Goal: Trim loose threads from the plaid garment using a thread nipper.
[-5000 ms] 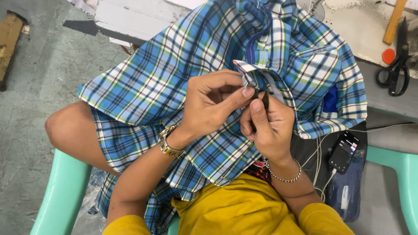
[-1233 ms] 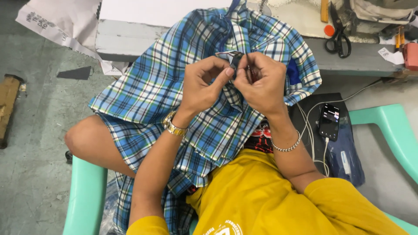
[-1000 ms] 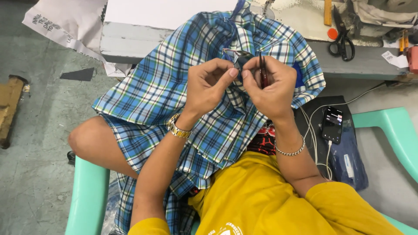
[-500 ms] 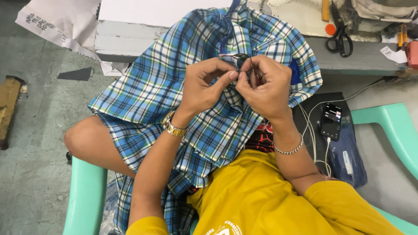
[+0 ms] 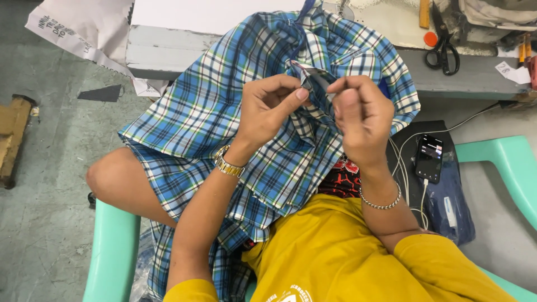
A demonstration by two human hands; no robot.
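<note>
- Head view: the blue plaid shirt [image 5: 224, 112] is draping from the grey workbench [image 5: 475, 84] down over the person's lap, soft woven cloth falling in loose folds; its lower hem is running out of frame at the bottom, left of the yellow sleeve.
- The left hand [image 5: 268, 109] is pinching a small folded edge of the shirt between thumb and forefinger, just below the bench edge; the other fingers are curling in behind.
- The right hand [image 5: 361, 114] is closing its fingers together on the same fold, touching the cloth; whether it is gripping a small dark tool there is hard to make out, since the knuckles are hiding it.
- A gold metal watch [image 5: 228, 164] is circling the left wrist, a thin chain bracelet [image 5: 380, 202] the right.
- Black-handled scissors [image 5: 442, 50] are lying on the bench, right of the shirt.
- A dark phone [image 5: 429, 158] with a white cable is resting below the bench, beside a mint plastic chair [image 5: 112, 246], partly cut off.
</note>
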